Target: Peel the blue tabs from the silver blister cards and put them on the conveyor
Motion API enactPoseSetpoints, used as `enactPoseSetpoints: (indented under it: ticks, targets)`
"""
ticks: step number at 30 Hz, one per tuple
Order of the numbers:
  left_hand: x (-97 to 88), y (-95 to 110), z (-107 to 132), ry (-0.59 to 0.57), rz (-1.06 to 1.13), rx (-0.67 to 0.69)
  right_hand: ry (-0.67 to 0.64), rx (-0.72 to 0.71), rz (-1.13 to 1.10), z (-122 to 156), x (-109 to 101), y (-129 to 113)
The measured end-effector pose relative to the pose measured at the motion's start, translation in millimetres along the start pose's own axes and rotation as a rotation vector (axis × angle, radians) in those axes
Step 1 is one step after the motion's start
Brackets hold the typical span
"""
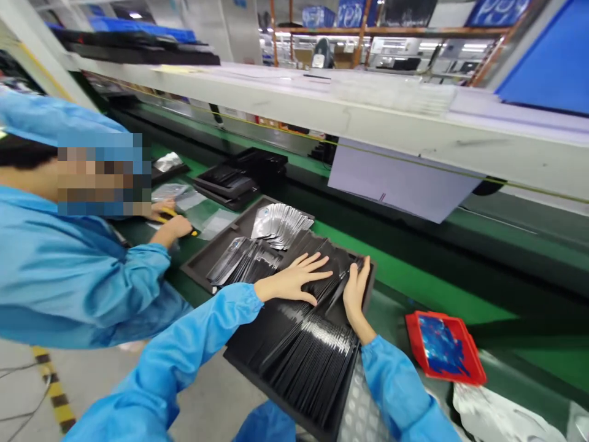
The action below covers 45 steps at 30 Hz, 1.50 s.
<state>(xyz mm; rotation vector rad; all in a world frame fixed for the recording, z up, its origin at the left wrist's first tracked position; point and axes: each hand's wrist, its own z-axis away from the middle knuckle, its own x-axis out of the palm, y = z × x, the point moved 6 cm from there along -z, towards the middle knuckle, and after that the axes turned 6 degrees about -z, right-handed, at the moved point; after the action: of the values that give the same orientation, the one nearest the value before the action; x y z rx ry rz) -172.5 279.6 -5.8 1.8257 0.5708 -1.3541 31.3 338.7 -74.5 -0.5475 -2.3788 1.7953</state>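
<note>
A dark tray [285, 383] tilts over the near edge of the bench, packed with rows of thin black flat pieces [308, 362] standing on edge. My left hand [294, 279] lies across the upper row of these pieces, fingers spread and palm down. At the tray's right side, my right hand [356, 291] stands on its edge against the end of that row, fingers stretched upward along the tray wall; its far fingers are partly hidden. Beyond my left hand, another dark tray [197, 264] holds fanned silvery pouches [280, 224] and black-and-silver pieces [243, 258].
A co-worker in blue [83, 264] sits at left, hands near yellow-handled scissors [168, 213] and clear bags [218, 224]. A red bin [444, 347] with blue packets stands right, near white plastic [501, 417]. Black trays [239, 175] are stacked behind. A white shelf [294, 95] crosses above the bench.
</note>
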Motion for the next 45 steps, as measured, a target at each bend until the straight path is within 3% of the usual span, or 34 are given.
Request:
enactPoseSetpoints:
  ticks: [9, 17, 32, 45]
  targets:
    - [7.6, 8, 0, -0.023, -0.115, -0.033, 0.005, -0.034, -0.02, -3, 3, 1]
    - [2.2, -3, -5, -0.168, 0.101, 0.006, 0.037, -0.054, -0.088, -7, -2, 0]
    - [18.8, 7, -9, -0.01, -0.122, 0.008, 0.073, -0.07, -0.207, -19, -3, -2]
    - [19.9, 2, -18, 0.014, -0.159, 0.068, 0.071, -0.035, -0.203, -15, -3, 2]
